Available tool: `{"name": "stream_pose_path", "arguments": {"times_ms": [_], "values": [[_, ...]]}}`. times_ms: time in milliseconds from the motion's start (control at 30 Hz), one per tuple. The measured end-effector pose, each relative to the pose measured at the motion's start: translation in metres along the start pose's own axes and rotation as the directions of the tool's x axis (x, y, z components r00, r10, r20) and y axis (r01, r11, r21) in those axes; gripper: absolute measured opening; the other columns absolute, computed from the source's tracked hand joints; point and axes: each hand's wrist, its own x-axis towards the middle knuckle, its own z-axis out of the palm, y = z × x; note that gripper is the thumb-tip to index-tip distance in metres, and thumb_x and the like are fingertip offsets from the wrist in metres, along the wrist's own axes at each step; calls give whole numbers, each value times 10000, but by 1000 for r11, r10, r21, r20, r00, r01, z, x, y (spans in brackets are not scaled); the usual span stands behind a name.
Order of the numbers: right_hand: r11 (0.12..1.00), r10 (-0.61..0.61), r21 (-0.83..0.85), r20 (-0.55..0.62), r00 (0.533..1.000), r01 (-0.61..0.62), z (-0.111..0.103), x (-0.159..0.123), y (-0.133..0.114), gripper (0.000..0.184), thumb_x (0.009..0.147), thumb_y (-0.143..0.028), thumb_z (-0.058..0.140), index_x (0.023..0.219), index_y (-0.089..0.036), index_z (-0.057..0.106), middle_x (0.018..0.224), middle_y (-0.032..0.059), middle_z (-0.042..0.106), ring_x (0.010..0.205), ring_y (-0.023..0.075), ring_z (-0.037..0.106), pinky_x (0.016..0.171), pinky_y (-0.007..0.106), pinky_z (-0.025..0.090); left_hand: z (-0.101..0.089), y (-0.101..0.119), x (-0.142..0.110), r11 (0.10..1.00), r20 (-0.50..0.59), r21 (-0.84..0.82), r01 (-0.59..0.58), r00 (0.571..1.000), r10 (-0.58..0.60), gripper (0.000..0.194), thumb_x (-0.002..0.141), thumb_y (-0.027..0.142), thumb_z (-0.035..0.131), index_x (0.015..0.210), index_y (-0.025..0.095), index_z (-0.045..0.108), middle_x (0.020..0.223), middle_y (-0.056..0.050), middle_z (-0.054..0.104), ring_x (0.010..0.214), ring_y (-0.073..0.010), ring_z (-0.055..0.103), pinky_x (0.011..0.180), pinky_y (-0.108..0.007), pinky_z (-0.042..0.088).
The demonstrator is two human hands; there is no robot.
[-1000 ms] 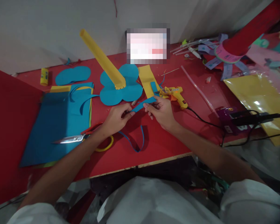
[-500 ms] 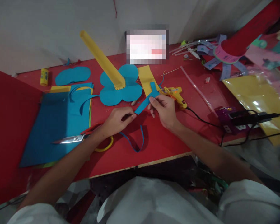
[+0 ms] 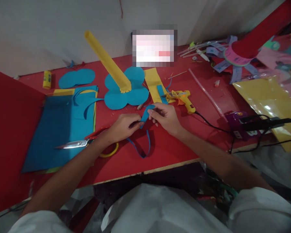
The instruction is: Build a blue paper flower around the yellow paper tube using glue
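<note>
A short blue paper strip (image 3: pixel 146 116) is held between my two hands above the red table. My left hand (image 3: pixel 126 125) pinches its lower left end, fingers closed. At the upper end, my right hand (image 3: pixel 165 117) grips it between thumb and fingers. Another blue strip (image 3: pixel 161 92) lies on a yellow paper piece (image 3: pixel 152 79) just beyond my right hand. Beside it rests a yellow glue gun (image 3: pixel 184 97) with an orange light showing. A blue petal-shaped paper base (image 3: pixel 116 99) with an upright yellow paper tube (image 3: pixel 106 60) stands behind my hands.
Red-handled scissors (image 3: pixel 75 144) lie on blue paper sheets (image 3: pixel 48 136), partly under my left forearm. A thin blue offcut (image 3: pixel 148 142) curls near the table front. A glue stick (image 3: pixel 47 79) stands at back left. A purple power socket (image 3: pixel 240 124) with cables sits at right.
My right hand has drawn nearer to me and to my left hand, bringing the held strip lower. The other blue strip now shows separately on the yellow paper.
</note>
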Motion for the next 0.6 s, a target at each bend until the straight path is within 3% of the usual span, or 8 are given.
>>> {"name": "stream_pose_path", "arguments": {"times_ms": [200,400,600], "values": [[996,-13,84,-3,1000,13,-2,2,1,365,913,-547,750,829,-195,702,653,-30,625,492,67,507,420,190,397,1,-1,0,1000,5,25,6,1000,-7,277,1025,287,557,772,184,600,710,-14,639,670,-148,598,631,-261,372],[992,-90,86,-51,995,94,-2,2,3,318,931,-520,749,909,-203,748,621,-48,531,506,70,437,429,214,312,-1,1,1,999,15,32,2,1000,-3,254,1014,258,556,776,185,609,721,-14,661,680,-147,615,640,-258,385],[991,-55,121,-1,998,55,-2,3,3,330,922,-530,754,931,-201,726,595,-71,466,496,68,369,450,230,272,-3,3,1,999,7,16,33,999,-34,254,1018,274,548,787,188,612,756,-23,680,695,-153,614,647,-263,394]]}}
